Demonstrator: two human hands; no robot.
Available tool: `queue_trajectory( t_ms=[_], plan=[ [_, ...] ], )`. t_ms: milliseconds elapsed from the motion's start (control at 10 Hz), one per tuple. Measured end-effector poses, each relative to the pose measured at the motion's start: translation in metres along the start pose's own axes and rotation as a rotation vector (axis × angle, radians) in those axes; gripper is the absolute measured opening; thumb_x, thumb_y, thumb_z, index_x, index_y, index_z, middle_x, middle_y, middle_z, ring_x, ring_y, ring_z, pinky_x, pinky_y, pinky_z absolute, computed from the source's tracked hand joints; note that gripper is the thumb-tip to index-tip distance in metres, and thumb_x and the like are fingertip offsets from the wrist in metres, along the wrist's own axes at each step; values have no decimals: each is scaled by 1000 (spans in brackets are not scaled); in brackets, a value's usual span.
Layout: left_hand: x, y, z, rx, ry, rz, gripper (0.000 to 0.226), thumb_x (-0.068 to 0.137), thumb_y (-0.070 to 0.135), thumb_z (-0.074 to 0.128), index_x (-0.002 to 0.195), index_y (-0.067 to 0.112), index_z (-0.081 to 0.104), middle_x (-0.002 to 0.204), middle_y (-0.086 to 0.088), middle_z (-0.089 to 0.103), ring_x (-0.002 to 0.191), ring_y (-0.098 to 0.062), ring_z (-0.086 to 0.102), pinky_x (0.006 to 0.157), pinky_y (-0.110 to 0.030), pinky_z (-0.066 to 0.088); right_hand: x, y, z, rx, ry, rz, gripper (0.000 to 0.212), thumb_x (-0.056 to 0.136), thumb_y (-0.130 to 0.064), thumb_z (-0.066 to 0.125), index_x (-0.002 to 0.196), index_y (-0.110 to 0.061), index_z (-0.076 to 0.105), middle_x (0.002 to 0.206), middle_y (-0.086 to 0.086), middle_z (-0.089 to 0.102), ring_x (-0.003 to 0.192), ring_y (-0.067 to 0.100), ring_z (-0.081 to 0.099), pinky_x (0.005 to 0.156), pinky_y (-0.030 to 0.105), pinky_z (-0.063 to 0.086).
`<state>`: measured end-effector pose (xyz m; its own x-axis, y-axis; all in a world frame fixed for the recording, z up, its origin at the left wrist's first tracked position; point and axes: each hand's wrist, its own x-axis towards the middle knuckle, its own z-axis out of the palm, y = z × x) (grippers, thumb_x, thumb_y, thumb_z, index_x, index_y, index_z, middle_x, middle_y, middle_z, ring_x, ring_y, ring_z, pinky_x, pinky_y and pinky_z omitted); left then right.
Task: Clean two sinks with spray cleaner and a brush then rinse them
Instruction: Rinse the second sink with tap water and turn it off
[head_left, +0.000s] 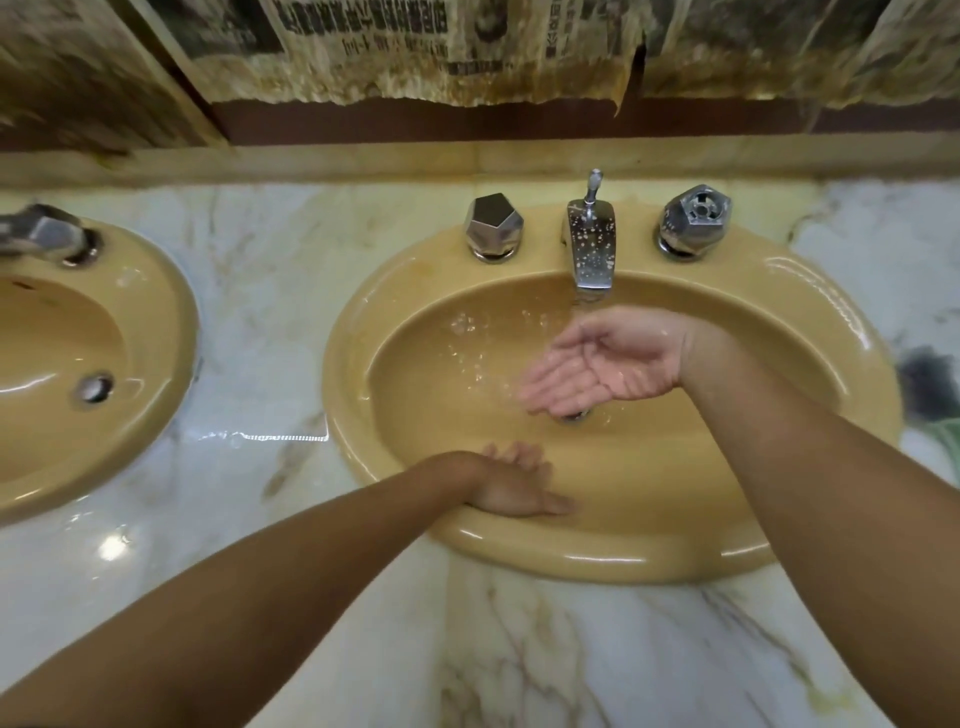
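Rinse step: right hand (605, 369) cupped, empty, under running faucet (592, 244); left hand (511, 480) flat on right sink (675, 551). Next likely: splash the walls.

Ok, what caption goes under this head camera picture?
Rinsing time: right hand cupped under the running tap, left hand resting inside the yellow sink.

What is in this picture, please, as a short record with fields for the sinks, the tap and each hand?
right sink: yellow basin, wet, drops splashing inside
left sink: same yellow, only partly in view at the left edge
tap: chrome spout between two knobs, stream running
right hand: palm up, fingers relaxed, cupped under the stream, above the drain
left hand: fingers straight, resting on the near inner wall of the right sink
counter: pale marble, wet shine between the sinks
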<state>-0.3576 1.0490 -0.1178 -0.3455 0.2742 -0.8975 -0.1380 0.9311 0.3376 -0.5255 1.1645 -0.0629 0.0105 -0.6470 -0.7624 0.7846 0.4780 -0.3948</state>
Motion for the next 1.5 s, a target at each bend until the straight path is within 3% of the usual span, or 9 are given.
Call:
queue_trajectory(
  t_ms=[300,500,700,800,900,1000,1100,1400,1500],
  plan=[
    [-13,-83,-24,729,504,-329,77,104,59,16,160,14,-11,166,-4,-22,152,-20,-25,123,-45,-16,6,10,3,613,89,-291,43,106,-17,31,128,12,54,121,31,65,107,39,68,89,45,56],
    [7,19,5,-155,-24,57,86,101,69,25,162,15,-1,169,-3,-11,156,-23,-9,125,-44,-3,2,35,3,-213,-7,127,39,100,-13,38,113,14,62,107,31,70,96,36,73,85,38,60],
    [-9,-68,-15,549,350,-253,78,102,65,15,161,20,-8,168,0,-20,153,-19,-21,124,-43,-12,8,51,-24,-277,651,-185,31,97,-14,47,107,9,66,103,23,71,94,33,70,89,41,57],
    [-3,-67,-26,469,396,-228,79,103,60,27,162,12,4,169,-6,-13,155,-21,-15,125,-42,-10,-3,74,-29,-938,675,-151,30,102,-24,44,96,-1,62,104,19,64,97,27,60,78,32,40],
    [8,-9,-39,-625,512,-117,61,104,56,38,134,9,61,151,-15,48,131,-27,50,109,-38,36,-11,114,-46,-1462,630,154,60,104,-49,34,149,-10,36,163,15,20,149,32,20,115,40,23],
    [15,31,-66,-1951,473,123,51,110,40,36,129,0,60,134,-17,63,116,-27,64,103,-38,50,-22,136,-60,-1618,637,261,79,100,-60,30,159,-12,11,167,6,-10,154,26,-8,122,49,4],
    [22,48,-82,-2468,418,249,48,112,27,29,136,-7,53,139,-20,59,129,-32,58,108,-40,47,-25,139,-62,-1623,668,252,81,99,-61,31,160,-13,7,167,6,-11,154,24,-9,123,48,1],
    [7,77,-103,-2041,403,396,44,109,30,35,135,0,54,145,-16,53,135,-28,51,108,-38,46,-30,135,-60,-1656,704,253,85,98,-58,37,160,-11,1,167,9,-13,154,26,-11,124,46,-2],
    [12,59,-101,-2402,434,432,45,110,28,31,137,-3,48,145,-23,50,139,-33,46,113,-44,40,-39,133,-69,-1747,777,237,84,99,-56,35,160,-10,0,166,11,-16,153,26,-15,124,46,-5]
  ],
)
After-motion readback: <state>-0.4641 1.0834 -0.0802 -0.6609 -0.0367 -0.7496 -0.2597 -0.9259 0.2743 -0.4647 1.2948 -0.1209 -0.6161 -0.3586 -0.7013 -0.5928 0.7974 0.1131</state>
